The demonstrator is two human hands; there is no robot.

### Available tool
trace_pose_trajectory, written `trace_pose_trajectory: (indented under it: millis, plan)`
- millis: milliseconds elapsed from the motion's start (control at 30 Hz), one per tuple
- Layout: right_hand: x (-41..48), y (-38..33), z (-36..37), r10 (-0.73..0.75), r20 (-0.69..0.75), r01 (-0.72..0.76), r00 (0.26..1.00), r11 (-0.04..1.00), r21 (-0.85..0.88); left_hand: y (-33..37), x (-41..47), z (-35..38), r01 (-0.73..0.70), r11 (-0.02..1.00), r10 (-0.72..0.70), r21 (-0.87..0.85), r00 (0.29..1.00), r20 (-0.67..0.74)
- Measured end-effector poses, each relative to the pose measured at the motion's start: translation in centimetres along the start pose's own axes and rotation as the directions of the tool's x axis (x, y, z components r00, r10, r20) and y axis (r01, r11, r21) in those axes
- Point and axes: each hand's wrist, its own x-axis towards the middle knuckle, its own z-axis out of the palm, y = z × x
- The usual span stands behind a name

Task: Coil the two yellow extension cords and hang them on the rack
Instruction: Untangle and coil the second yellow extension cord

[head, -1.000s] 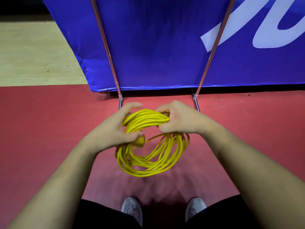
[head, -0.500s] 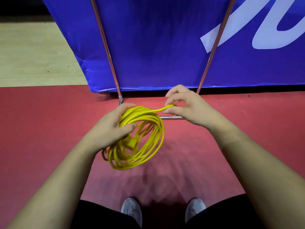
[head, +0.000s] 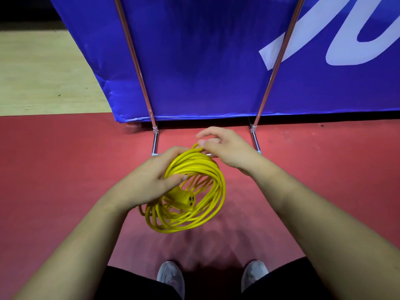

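Holding yellow cord coil (head: 192, 162) w/ L hand (head: 149, 182), fingers wrapped round bundle, above red floor (head: 65, 169), near rack (head: 255, 140). With R hand (head: 229, 148), touching top loop, fingers loosely curled; pinching or not, can't tell.

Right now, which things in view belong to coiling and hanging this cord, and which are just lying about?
Part of the job: yellow cord coil, gripped by the left hand, top loop pinched by the right hand; socket end; metal rack.
Just there: blue banner; red floor; grey shoes.
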Motion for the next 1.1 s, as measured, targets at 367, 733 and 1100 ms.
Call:
trace_pose_trajectory:
  millis: [367,733,1100]
  plan:
    - [-1.5,-1.9,-0.5,-0.090,0.067,0.098,0.994,0.986,-0.133,-0.9,0.7,-0.4,0.145,0.983,-0.166,-0.114,0.965,-0.204]
    - [-1.9,-1.5,1.4,-0.203,-0.220,0.229,0.954,0.969,0.098,-1.3,1.2,-0.7,0.272,0.907,-0.360,-0.321,0.895,-0.262]
    - [-2.1,0.4,4.3,-0.358,-0.202,0.242,0.911,0.864,-0.441,-0.6,1.3,-0.5,0.276,0.647,-0.495,-0.711,0.861,-0.116]
